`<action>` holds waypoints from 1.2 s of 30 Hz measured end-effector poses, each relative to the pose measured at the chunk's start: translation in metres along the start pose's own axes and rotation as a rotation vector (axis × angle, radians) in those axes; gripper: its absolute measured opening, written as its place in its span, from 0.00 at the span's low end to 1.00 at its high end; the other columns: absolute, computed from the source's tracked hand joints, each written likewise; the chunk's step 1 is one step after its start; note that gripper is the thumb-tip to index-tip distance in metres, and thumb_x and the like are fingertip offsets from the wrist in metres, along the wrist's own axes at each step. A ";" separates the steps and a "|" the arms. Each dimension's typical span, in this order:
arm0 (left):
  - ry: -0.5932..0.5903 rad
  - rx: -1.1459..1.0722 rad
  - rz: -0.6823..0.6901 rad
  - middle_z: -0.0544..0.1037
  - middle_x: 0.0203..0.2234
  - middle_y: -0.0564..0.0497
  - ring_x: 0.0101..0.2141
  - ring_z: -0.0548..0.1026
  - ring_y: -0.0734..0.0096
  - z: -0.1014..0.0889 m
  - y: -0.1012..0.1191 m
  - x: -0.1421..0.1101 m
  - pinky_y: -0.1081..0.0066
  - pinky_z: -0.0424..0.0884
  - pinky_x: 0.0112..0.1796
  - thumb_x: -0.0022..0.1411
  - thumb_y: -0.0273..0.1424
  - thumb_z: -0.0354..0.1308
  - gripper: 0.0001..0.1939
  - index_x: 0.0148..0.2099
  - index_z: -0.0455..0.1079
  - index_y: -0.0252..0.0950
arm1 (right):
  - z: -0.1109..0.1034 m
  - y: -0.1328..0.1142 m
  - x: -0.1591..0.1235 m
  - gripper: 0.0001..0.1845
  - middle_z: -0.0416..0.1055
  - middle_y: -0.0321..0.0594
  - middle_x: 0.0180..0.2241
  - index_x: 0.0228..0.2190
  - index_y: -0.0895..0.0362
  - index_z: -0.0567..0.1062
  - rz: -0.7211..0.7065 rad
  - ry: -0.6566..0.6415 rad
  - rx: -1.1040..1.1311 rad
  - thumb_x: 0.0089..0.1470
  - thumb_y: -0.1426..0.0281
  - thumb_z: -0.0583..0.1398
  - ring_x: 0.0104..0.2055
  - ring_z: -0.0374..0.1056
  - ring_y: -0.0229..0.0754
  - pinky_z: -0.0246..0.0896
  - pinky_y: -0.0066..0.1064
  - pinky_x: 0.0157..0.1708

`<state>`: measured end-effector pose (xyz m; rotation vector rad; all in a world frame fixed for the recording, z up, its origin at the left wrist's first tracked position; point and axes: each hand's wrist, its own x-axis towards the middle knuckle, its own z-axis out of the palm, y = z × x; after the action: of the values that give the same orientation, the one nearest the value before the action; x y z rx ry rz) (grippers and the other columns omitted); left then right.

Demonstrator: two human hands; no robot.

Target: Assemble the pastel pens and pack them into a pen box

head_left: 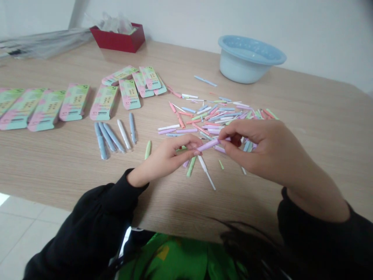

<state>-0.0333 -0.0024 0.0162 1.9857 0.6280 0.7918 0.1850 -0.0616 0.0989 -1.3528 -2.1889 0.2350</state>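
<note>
Between my two hands is a purple pen barrel (209,145), tilted up to the right. My left hand (170,154) pinches its lower left end, and the fingers of my right hand (258,142) close on its right end. Under and behind the hands spreads a heap of loose pen parts (215,116) in pink, blue, white, green and purple. A white pen part with a thin tip (206,173) lies just below the held barrel, beside a green pen part (191,166). Left of my left hand is another green pen piece (148,149).
Several blue pens (109,138) and a white pen (124,134) lie in a row at left. Behind them are pastel printed boxes (75,102). A red box (119,39) with clear plastic and a light blue basin (246,68) stand at the back of the wooden table (58,163).
</note>
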 end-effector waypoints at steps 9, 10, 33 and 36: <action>0.014 -0.282 -0.045 0.82 0.38 0.48 0.38 0.79 0.68 0.002 -0.007 -0.001 0.71 0.74 0.39 0.68 0.30 0.61 0.07 0.46 0.75 0.34 | 0.005 0.002 0.003 0.15 0.75 0.35 0.32 0.48 0.52 0.76 0.035 -0.029 0.254 0.57 0.70 0.63 0.30 0.70 0.38 0.69 0.30 0.32; 0.020 -0.311 -0.057 0.83 0.38 0.48 0.38 0.79 0.68 0.002 -0.007 -0.001 0.71 0.74 0.39 0.67 0.30 0.62 0.07 0.46 0.75 0.34 | 0.005 0.003 0.003 0.17 0.75 0.36 0.34 0.50 0.51 0.75 0.045 -0.021 0.291 0.58 0.70 0.63 0.31 0.71 0.39 0.70 0.31 0.32; 0.046 -0.421 0.000 0.82 0.41 0.46 0.43 0.81 0.66 -0.001 0.006 -0.005 0.68 0.75 0.46 0.69 0.30 0.61 0.06 0.47 0.72 0.35 | 0.018 0.042 -0.039 0.08 0.79 0.37 0.33 0.41 0.53 0.78 0.166 0.093 0.024 0.60 0.72 0.61 0.32 0.74 0.40 0.64 0.29 0.27; 0.079 -0.199 0.075 0.82 0.42 0.46 0.45 0.80 0.65 -0.002 0.003 -0.009 0.68 0.73 0.49 0.68 0.29 0.63 0.05 0.45 0.74 0.34 | 0.024 0.041 -0.046 0.09 0.78 0.36 0.34 0.41 0.53 0.77 0.161 0.079 0.028 0.61 0.74 0.59 0.33 0.74 0.39 0.66 0.29 0.30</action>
<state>-0.0404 -0.0089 0.0172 1.8120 0.5021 0.9455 0.2191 -0.0783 0.0451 -1.4985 -2.0075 0.2661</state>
